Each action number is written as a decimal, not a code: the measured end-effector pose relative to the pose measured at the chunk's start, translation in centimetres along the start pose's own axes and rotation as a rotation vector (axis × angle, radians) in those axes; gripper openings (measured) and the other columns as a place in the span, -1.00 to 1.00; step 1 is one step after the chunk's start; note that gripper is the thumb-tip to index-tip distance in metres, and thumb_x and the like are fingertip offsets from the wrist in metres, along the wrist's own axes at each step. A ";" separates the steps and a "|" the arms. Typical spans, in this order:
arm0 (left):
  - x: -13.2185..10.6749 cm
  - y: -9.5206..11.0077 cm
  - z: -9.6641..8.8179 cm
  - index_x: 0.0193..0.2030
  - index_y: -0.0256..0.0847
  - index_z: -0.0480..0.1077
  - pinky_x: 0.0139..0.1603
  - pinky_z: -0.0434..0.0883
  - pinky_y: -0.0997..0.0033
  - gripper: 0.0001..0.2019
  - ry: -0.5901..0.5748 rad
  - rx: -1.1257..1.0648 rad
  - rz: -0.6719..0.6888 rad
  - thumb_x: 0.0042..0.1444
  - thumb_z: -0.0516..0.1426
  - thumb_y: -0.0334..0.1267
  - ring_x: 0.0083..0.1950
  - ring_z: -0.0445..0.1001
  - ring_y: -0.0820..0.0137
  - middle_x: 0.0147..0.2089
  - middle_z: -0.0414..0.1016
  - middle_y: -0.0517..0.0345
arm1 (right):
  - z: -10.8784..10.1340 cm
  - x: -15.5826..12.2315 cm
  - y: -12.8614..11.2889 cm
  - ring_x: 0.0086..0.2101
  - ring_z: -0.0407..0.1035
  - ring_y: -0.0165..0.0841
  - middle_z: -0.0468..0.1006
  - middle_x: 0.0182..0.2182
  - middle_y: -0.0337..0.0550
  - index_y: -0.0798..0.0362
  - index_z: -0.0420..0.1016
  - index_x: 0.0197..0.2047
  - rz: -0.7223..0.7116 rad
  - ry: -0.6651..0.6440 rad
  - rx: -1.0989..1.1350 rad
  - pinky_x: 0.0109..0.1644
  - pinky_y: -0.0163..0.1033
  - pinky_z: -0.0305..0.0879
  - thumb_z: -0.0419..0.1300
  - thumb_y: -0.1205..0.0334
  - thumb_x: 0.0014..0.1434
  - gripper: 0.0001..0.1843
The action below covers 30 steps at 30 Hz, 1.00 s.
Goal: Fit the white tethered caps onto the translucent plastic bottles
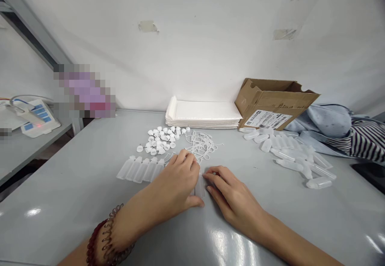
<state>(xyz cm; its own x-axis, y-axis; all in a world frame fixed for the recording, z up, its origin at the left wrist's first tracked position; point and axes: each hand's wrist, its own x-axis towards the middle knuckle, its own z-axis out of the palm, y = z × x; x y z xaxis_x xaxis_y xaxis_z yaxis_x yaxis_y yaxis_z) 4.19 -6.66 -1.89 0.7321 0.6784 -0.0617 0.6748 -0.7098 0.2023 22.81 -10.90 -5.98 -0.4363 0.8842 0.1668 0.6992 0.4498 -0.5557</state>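
Observation:
A row of translucent plastic squeeze bottles lies side by side on the grey table, partly hidden under my left hand. That hand spans the bottle at the row's right end, its fingers curled over the far end and its thumb by the near end. My right hand rests close to the right, fingers slightly bent and apart, the tips at or almost at that bottle's side. Beyond the row are many small white caps with thin pins, and a tangle of white cord-like strips.
More loose bottles lie scattered at the right. A stack of white padded envelopes and an open cardboard box stand against the wall. Bluish and striped cloth lies beyond. A device with blue buttons sits on another table at left.

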 end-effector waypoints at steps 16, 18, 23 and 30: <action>0.0 0.2 -0.4 -0.15 -0.32 0.34 -0.02 0.28 0.11 -0.66 -0.029 -0.033 0.017 0.03 0.22 -0.12 -0.03 0.21 0.11 -0.13 0.33 -0.04 | -0.1 0.1 0.0 -0.07 0.32 -0.24 0.43 -0.04 -0.03 0.01 0.29 0.08 -0.053 0.034 0.071 -0.04 -0.05 0.42 -0.07 0.42 0.27 -0.65; -0.1 0.1 -0.5 -0.16 -0.31 0.34 -0.04 0.28 0.13 -0.69 -0.022 -0.043 0.013 0.03 0.21 -0.15 -0.03 0.21 0.12 -0.14 0.33 -0.03 | -0.1 0.1 -0.1 -0.08 0.33 -0.25 0.43 -0.05 -0.03 0.02 0.30 0.07 -0.055 0.037 0.073 -0.04 -0.05 0.42 -0.06 0.42 0.27 -0.66; -0.3 0.0 -0.6 -0.16 -0.26 0.32 -0.06 0.28 0.16 -0.74 -0.016 -0.090 0.020 0.06 0.17 -0.16 -0.02 0.22 0.13 -0.14 0.34 0.00 | -0.2 0.0 -0.2 -0.08 0.34 -0.25 0.45 -0.06 -0.03 0.01 0.32 0.05 -0.057 0.042 0.077 -0.04 -0.06 0.43 -0.05 0.42 0.26 -0.67; -0.6 -0.5 -0.6 -0.06 -0.22 0.29 -0.05 0.28 0.16 -0.61 0.017 -0.146 0.026 0.04 0.21 -0.08 0.02 0.23 0.13 -0.07 0.33 0.02 | 0.0 0.0 0.1 -0.10 0.37 -0.24 0.46 -0.06 -0.02 0.02 0.30 0.05 -0.063 0.053 0.052 -0.07 -0.07 0.45 0.04 0.37 0.23 -0.68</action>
<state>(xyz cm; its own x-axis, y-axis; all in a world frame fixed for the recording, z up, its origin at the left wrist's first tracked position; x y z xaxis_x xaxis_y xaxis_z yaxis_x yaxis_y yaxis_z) 3.32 -6.58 -1.35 0.7468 0.6640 -0.0387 0.6339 -0.6930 0.3435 22.89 -10.86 -6.05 -0.4468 0.8606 0.2443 0.6403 0.4983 -0.5846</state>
